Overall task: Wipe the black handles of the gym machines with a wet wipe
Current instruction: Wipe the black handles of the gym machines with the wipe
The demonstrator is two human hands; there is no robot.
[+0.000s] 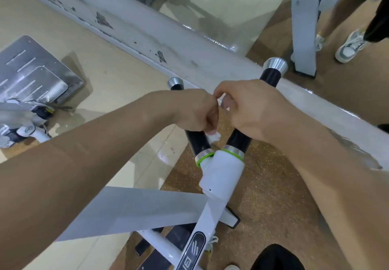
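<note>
Two black handles with silver end caps fork out from a white machine arm [221,177]. My left hand [195,110] lies over the left handle [196,141], fingers curled, and grips a white wet wipe [214,137] that peeks out below it. My right hand [252,110] lies over the right handle [239,140], its curled fingers meeting the left hand and pinching a white bit of the wipe. The middle of both handles is hidden under my hands.
A long white painted beam [147,36] runs diagonally just behind the handles. A metal foot plate [31,70] sits at the left. A white upright post [303,27] and another person's shoes [349,46] are at the top right. The brown speckled floor [273,196] lies below.
</note>
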